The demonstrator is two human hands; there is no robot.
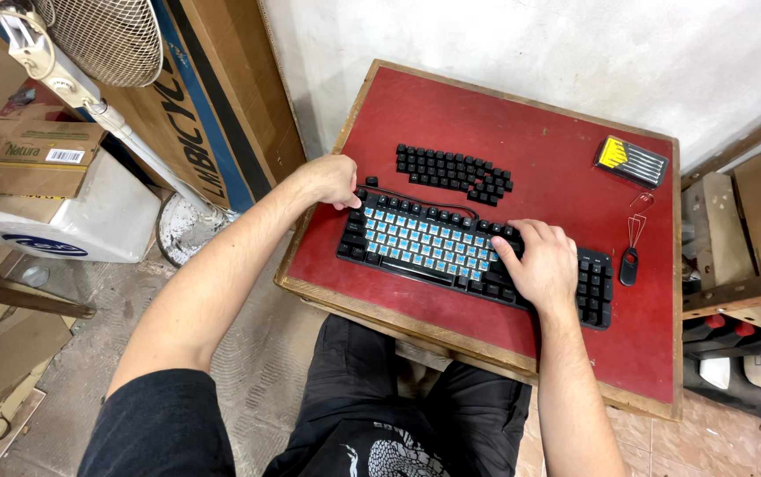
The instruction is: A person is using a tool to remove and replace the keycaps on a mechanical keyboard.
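Observation:
A black keyboard (416, 243) lies on a red table (522, 115), with many keycaps off so that blue switches show in its middle. My left hand (329, 179) grips the keyboard's far left corner. My right hand (539, 263) rests fingers-down on the keys at the right of the bare patch. Whether it pinches a keycap cannot be seen. A pile of loose black keycaps (454, 170) lies just behind the keyboard. A thin black cable (416, 201) runs along the keyboard's back edge.
A yellow and black tool case (632, 160) sits at the table's far right corner, with a wire keycap puller (636, 225) and a small black oval tool (629, 266) in front of it. Cardboard boxes (23, 159) and a standing fan (89, 53) are on the left; shelving (742, 256) is on the right.

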